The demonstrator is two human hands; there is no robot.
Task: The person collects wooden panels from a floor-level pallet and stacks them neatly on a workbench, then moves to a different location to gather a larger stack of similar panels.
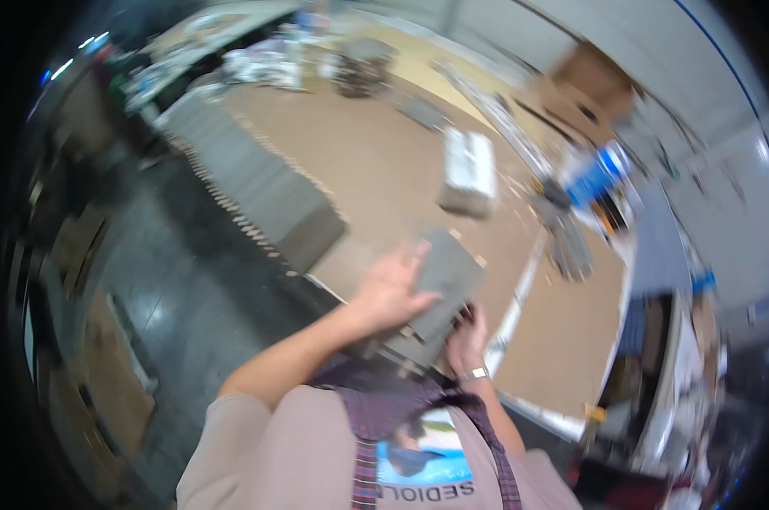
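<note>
A flat grey rectangular piece (446, 270) lies at the near edge of the table, with another grey piece (403, 347) partly under it. Across the upper piece's left side rests my left hand (391, 289), its fingers stretched out and the thumb pointing right. My right hand (468, 342) is at the right edge of the same pieces with its fingers curled. Something small and dark shows at those fingertips, too blurred to name.
A long row of stacked grey pieces (265, 183) runs along the table's left edge. Beyond my hands stands a white-wrapped bundle (469, 166). At right are grey strips (570, 246), a blue container (599, 174) and an open cardboard box (590, 89). The table (384, 144) is brown-topped.
</note>
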